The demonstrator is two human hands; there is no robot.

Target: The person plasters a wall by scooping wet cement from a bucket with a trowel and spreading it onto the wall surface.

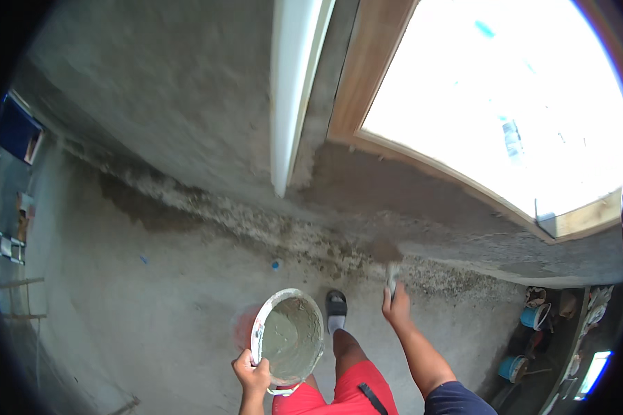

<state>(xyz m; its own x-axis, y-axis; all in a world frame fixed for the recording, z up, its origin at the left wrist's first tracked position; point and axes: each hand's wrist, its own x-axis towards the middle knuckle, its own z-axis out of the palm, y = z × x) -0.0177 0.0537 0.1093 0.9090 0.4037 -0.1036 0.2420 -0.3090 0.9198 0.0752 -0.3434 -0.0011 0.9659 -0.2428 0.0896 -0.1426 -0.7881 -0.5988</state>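
Note:
My left hand (251, 373) grips the near-left rim of a white bucket (258, 332), its fingers wrapped over the edge. Inside the tilted bucket lies a wet grey mix (284, 342), with smears up the inner wall. My right hand (396, 306) is closed round the pale handle of a brush (385, 252). Its brownish head, somewhat blurred, is near the foot of the grey plastered wall (374, 187), below the window. Whether the head touches the wall, I cannot tell.
A wooden window frame (377, 62) and a white vertical strip (294, 97) are on the wall. Rough mortar debris (311, 242) runs along its base. A blue cap (275, 265) lies on the concrete floor (152, 311). Buckets (512, 369) stand at far right, a ladder (7, 245) at left.

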